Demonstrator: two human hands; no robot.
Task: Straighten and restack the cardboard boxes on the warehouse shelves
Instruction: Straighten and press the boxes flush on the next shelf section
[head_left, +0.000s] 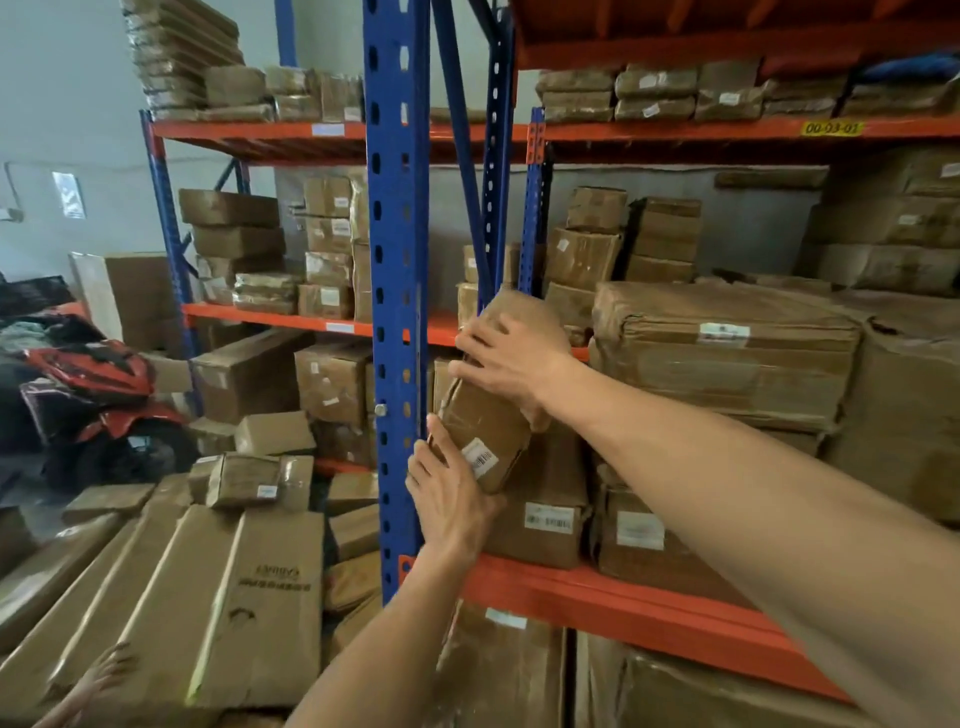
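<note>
A small brown cardboard box with a white barcode label stands tilted on top of a lower box at the left end of the orange shelf. My left hand grips its lower left corner. My right hand is clamped over its upper end, fingers spread across the top. Both hands hold the box just right of the blue upright post. A large wrapped box sits on a stack to the right.
Flat long cartons and small parcels lie heaped on the floor at lower left. Further racks behind hold stacked parcels. Red and black bags lie at far left. Large boxes fill the space under the shelf.
</note>
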